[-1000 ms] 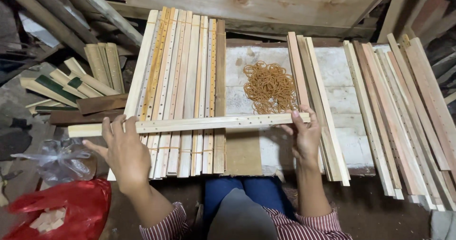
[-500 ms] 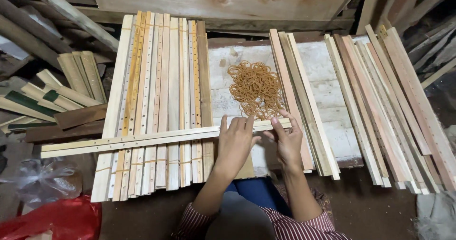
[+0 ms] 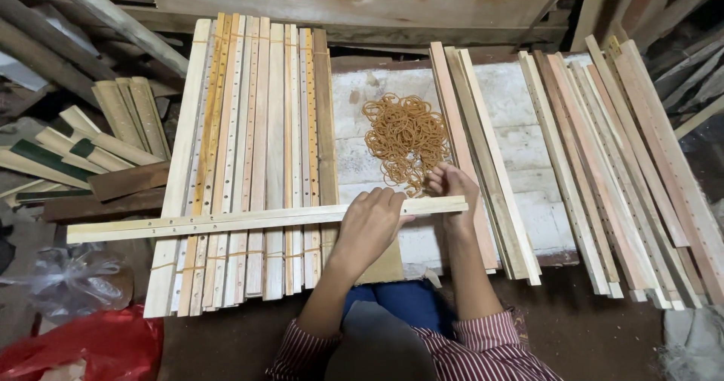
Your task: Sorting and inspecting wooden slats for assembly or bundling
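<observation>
A long pale wooden slat (image 3: 226, 221) with a row of small holes lay crosswise over a bundle of similar slats (image 3: 253, 162) whose long axes ran away from the person, so the single slat's long axis ran left to right across them. Both hands worked at its right end. The left hand (image 3: 373, 223) lay palm down, flat and spread on top of the slat, pressing it against the bench (image 3: 520, 140). The right hand (image 3: 450, 185) sat just beyond, at the very tip of the slat, with fingers curled narrowly as if pinching something small; whether it held a rubber band could not be told. A loose heap of tan rubber bands (image 3: 406, 136) lay on the bare bench surface just ahead of the right hand, nearer to it than to the left. The rest of the slat stretched far to the left, well apart from either hand, its free end overhanging the bundle. More slats (image 3: 603, 170) lay stacked to the right, and a red plastic bag (image 3: 83, 347) sat at lower left.
</observation>
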